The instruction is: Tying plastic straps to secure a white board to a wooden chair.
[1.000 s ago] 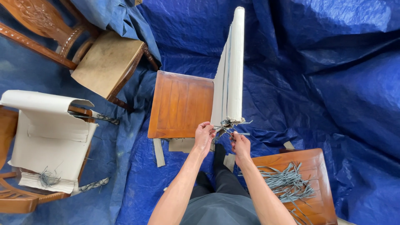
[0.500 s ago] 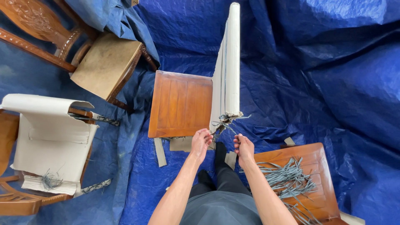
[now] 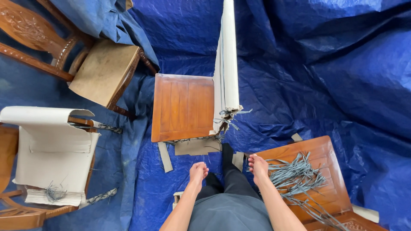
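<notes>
Both hands come away from the frayed grey strands [image 3: 229, 116] at the lower end of the upright white panel [image 3: 227, 64], where they were working a second ago. The left hand [image 3: 198, 172] now hangs low and loosely closed, well clear of the strands. The right hand [image 3: 258, 166] drops back beside the grey strips [image 3: 295, 175] on the wooden seat [image 3: 325, 149], holding nothing.

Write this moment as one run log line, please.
left hand: empty, near cardboard scrap | right hand: empty, beside grey strips | wrapped panel: upright
</notes>
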